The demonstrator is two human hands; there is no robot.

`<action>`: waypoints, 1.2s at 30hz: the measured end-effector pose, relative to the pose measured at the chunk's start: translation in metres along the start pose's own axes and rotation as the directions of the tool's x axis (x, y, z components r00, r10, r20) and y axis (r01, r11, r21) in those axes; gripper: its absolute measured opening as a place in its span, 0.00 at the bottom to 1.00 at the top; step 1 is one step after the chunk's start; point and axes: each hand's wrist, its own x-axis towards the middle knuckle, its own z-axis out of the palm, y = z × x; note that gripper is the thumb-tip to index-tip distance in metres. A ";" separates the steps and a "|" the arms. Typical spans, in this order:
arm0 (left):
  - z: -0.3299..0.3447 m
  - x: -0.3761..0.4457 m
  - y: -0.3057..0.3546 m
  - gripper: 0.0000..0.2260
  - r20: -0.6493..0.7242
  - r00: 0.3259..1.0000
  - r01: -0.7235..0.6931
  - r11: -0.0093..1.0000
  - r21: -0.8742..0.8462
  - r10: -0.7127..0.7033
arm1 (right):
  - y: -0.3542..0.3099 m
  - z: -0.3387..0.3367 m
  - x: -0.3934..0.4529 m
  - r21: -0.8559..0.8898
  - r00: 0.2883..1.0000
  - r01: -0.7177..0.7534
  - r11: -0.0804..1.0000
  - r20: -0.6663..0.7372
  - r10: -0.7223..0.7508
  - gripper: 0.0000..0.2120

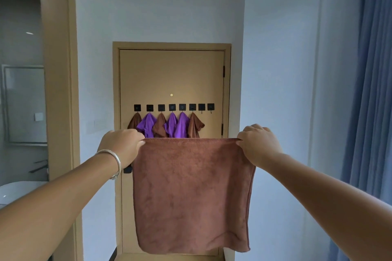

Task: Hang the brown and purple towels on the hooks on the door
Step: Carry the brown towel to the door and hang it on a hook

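Note:
A brown towel (192, 193) hangs flat in front of me, stretched by its top corners. My left hand (121, 146) pinches the top left corner and my right hand (258, 144) pinches the top right corner. Behind it stands a tan door (171, 74) with a row of several black hooks (172, 107). Brown towels (195, 126) and purple towels (148, 124) hang from the left hooks. The two rightmost hooks (206, 107) are bare. The held towel hides the lower part of the door.
A blue curtain (369, 91) hangs at the right. A bathroom opening with a mirror (25, 103) and a white basin (14, 193) lies at the left, past a tan door frame (57, 70). White walls flank the door.

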 end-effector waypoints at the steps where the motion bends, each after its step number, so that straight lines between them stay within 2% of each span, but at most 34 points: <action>1: 0.012 0.010 0.002 0.14 0.006 1.000 -0.008 1.000 -0.001 0.008 | 0.002 0.012 0.009 -0.002 1.000 0.000 1.000 0.003 0.000 0.15; 6: 0.075 0.081 0.010 0.15 0.001 1.000 -0.002 1.000 0.005 0.002 | 0.017 0.079 0.071 0.011 1.000 -0.008 1.000 0.001 0.008 0.16; 15: 0.176 0.216 0.023 0.16 -0.050 0.999 0.007 0.995 -0.096 -0.012 | 0.056 0.189 0.200 0.076 0.998 -0.055 0.996 -0.024 0.057 0.15; 26: 0.345 0.352 0.024 0.11 0.004 1.000 -0.009 0.988 -0.156 0.010 | 0.064 0.332 0.318 0.095 0.996 -0.092 0.991 0.017 0.091 0.14; 30: 0.404 0.415 0.019 0.10 -0.024 0.999 -0.043 0.979 -0.201 0.039 | 0.063 0.377 0.372 0.121 0.991 -0.131 0.984 0.035 0.127 0.13; 36: 0.479 0.502 0.011 0.17 -0.087 0.982 -0.180 0.964 -0.196 0.166 | 0.064 0.438 0.462 0.135 0.986 -0.163 0.977 -0.007 0.165 0.12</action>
